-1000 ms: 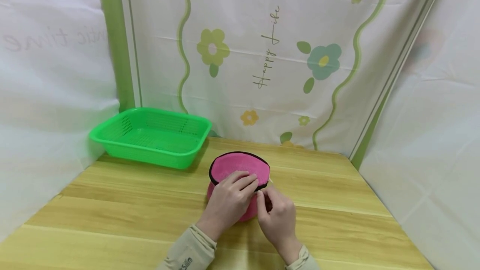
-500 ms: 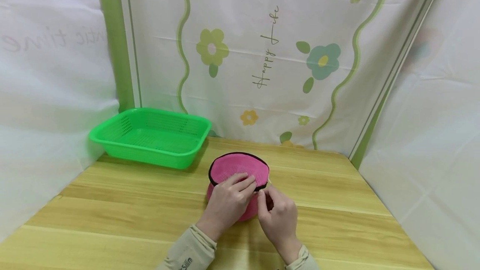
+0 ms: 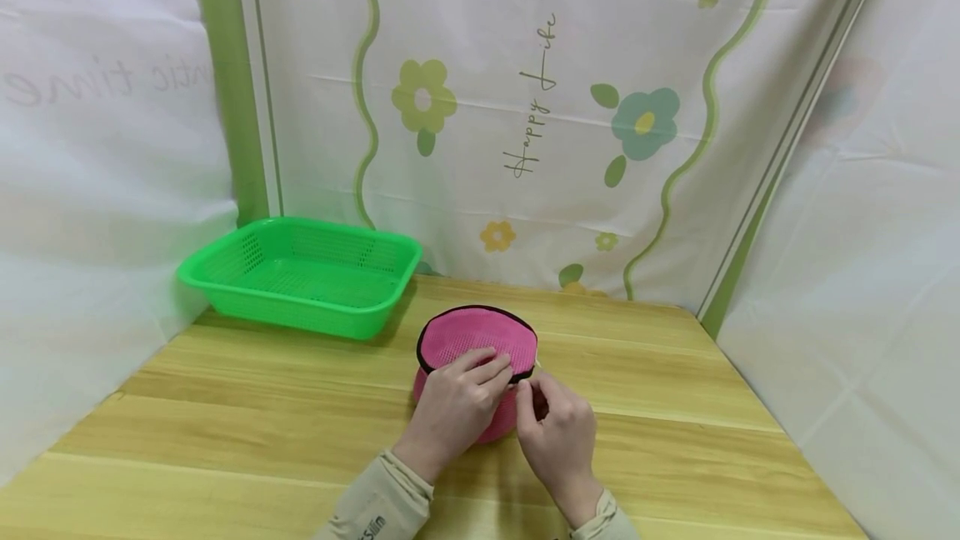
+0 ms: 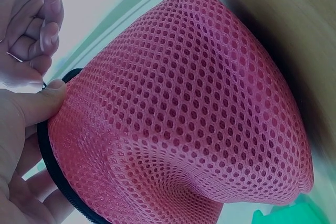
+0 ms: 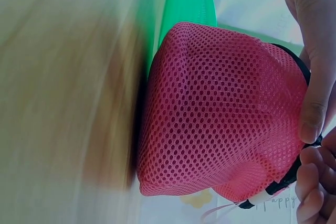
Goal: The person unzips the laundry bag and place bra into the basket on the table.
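A pink mesh bag (image 3: 480,332) with a black zipper edge (image 4: 58,174) stands on the wooden table, its round top facing up. My left hand (image 3: 457,407) holds it by the edge, with the thumb (image 4: 47,100) outside on the mesh and the fingers over the top. Close beside that thumb, my right hand (image 3: 557,432) pinches a small dark piece at the zipper with curled fingers (image 5: 310,177); the fingers hide most of it. A white tab (image 5: 260,198) shows on the black edge in the right wrist view.
At the back left of the table (image 3: 285,407) sits a green plastic basket (image 3: 300,307) with perforated sides. White curtains printed with flowers (image 3: 423,98) enclose the table at the back and on both sides.
My right hand has shifted very slightly to the right along the bag's edge. The left hand keeps its hold, and the bag has hardly moved.
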`<state>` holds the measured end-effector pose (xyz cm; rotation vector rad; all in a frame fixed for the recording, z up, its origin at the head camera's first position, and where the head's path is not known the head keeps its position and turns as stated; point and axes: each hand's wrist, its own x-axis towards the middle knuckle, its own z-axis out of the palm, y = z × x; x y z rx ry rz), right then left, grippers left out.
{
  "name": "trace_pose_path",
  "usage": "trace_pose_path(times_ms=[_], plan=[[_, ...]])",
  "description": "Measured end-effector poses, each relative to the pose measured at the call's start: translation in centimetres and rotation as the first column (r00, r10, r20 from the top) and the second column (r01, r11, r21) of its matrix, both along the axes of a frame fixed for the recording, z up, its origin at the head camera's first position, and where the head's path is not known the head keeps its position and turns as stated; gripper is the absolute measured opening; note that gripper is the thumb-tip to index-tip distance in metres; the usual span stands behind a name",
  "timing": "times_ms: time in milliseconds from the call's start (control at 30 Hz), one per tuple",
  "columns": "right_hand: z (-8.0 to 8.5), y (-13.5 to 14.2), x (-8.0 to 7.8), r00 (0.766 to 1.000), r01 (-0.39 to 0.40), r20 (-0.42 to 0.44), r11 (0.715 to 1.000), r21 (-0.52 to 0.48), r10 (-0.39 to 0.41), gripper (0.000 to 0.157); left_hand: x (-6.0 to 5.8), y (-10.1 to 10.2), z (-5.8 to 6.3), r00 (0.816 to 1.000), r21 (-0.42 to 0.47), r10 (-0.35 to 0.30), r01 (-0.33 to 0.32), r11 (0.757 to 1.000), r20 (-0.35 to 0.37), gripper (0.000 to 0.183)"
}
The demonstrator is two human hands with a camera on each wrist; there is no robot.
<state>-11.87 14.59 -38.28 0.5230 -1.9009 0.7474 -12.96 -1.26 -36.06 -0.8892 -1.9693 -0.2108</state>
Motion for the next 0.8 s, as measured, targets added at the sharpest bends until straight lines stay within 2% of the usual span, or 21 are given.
trace_pose_path(times_ms=[233,567,800], plan=[[-0.03,0.11,-0.24,0.998,0.037,-0.048,0.999,-0.004,-0.037,0.02,0.05,0.02,0.0,1.0,0.002,0.007,-0.007,1.0,0.021,0.024],[-0.09,0.32,-0.27,0.998,0.057,-0.017,0.998,-0.007,-0.057,0.019,0.03,0.03,0.02,1.0,0.002,0.014,-0.014,1.0,0.027,0.025],[-0.06,0.31,-0.22,1.0,-0.019,0.023,1.0,-0.002,0.019,0.022,-0.07,0.0,0.09,0.999,0.042,-0.018,0.016,0.999,0.039,0.024]])
